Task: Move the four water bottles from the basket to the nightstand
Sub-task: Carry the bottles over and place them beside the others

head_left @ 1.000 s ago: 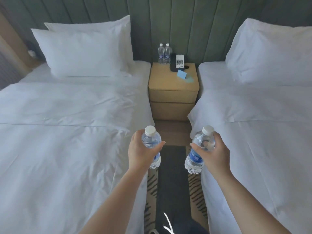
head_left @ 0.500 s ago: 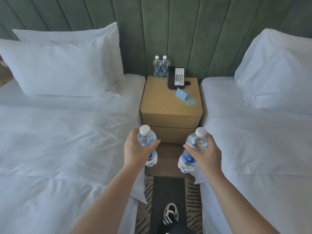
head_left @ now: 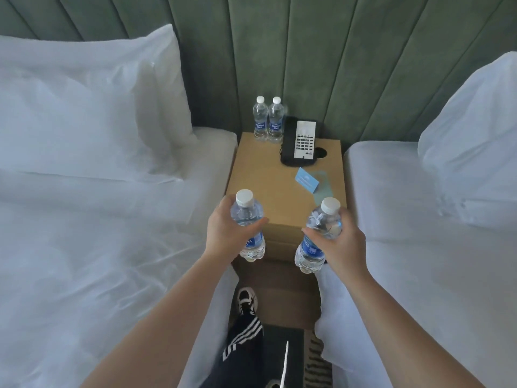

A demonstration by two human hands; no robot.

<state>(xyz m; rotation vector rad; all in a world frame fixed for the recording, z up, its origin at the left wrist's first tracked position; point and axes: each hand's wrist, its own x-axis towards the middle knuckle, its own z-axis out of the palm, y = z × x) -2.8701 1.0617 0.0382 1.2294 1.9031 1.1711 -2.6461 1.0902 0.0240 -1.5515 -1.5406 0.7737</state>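
Observation:
My left hand grips a clear water bottle with a white cap and blue label, held upright at the front left corner of the tan nightstand. My right hand holds a second, similar bottle, tilted slightly, at the front right corner. Both bottles hang in the air in front of the nightstand's front edge. Two more bottles stand side by side at the nightstand's back left. No basket is in view.
A black and white telephone sits at the back of the nightstand, with a small blue card in front of it. White beds with pillows flank the nightstand. A green padded headboard rises behind. My foot stands in the aisle.
I have walked forward between the beds; the nightstand is now much closer. Both hands still hold their bottles, now level with the nightstand's front edge.

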